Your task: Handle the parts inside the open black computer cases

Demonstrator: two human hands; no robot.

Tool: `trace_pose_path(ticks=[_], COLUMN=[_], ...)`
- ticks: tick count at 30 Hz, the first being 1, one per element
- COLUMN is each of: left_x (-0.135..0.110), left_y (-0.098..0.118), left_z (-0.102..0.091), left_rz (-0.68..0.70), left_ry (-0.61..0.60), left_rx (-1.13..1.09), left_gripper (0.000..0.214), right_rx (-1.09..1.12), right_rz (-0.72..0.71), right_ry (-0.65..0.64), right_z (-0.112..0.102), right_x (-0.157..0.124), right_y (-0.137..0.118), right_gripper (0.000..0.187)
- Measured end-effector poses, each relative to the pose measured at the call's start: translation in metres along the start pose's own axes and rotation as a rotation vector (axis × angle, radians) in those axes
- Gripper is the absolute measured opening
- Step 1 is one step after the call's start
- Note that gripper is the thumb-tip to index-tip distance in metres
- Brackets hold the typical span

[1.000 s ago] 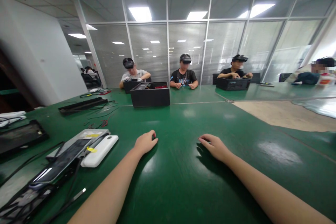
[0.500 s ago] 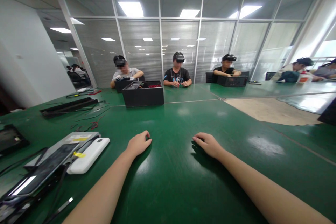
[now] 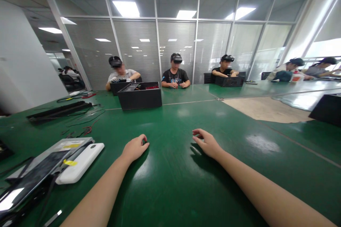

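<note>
My left hand (image 3: 135,147) rests on the green tabletop (image 3: 165,184), its fingers loosely curled and the thumb apart from them; I see nothing in it. Across from it, my right hand (image 3: 206,143) is open with fingers bent and spread, holding nothing, its lower edge close to the table. A gap of bare green surface lies between the two hands. Nearest to my left hand is a white plastic case (image 3: 80,163) with a round dark hole, lying beside a dark glossy slab (image 3: 36,173) and some cables.
A black open-topped box (image 3: 140,99) with parts inside stands ahead, left of centre. Several people sit along the far side, one with a black case (image 3: 228,81). A long black bar (image 3: 60,111) and loose wires lie left. Another black box (image 3: 326,110) is at right.
My right hand has lifted slightly and its fingers have spread more. My left hand stays much the same. The view has turned a little to the right.
</note>
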State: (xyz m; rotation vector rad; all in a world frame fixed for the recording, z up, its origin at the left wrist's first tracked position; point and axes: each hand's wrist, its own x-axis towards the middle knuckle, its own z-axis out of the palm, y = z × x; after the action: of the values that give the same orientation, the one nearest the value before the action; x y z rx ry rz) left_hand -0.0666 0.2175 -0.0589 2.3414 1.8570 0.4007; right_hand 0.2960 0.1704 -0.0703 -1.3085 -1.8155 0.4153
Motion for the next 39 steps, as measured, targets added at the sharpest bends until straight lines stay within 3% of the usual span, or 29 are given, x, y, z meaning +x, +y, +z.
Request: trace_pose_path(ticks=[16,24,27,30,34,39], left_x=[0.004,0.007,0.008,0.007,0.007,0.011], left_y=[0.002,0.0,0.002,0.004,0.003,0.0], left_z=[-0.002,-0.003,-0.003,-0.005,-0.006,0.004], left_rz=[-0.017,-0.015,-0.034,-0.051,-0.052,-0.075], left_ry=[-0.035,-0.047,-0.041,-0.056,-0.069,-0.02], left_rx=[0.024,0.006,0.028,0.037,-0.002,0.039], left_gripper=[0.028,0.029,0.031,0.033,0.033,0.032], right_rx=[-0.187,-0.482,-0.664,-0.824,-0.913,-0.972], right_rz=[-0.054,-0.061,-0.02,0.176,0.323,0.539], right_ry=[-0.043,0.122,0.201,0.222,0.232,0.199], right_z=[-0.001,-0.001,-0.015,-0.038,-0.079,-0.125], right_x=[-0.001,-0.002,0.023,0.068,0.121,0.138], right_y=[-0.013,-0.062,-0.081,-0.084,-0.059,-0.017], right_gripper=[0.025,0.044,0.057,0.056,0.047,0.047])
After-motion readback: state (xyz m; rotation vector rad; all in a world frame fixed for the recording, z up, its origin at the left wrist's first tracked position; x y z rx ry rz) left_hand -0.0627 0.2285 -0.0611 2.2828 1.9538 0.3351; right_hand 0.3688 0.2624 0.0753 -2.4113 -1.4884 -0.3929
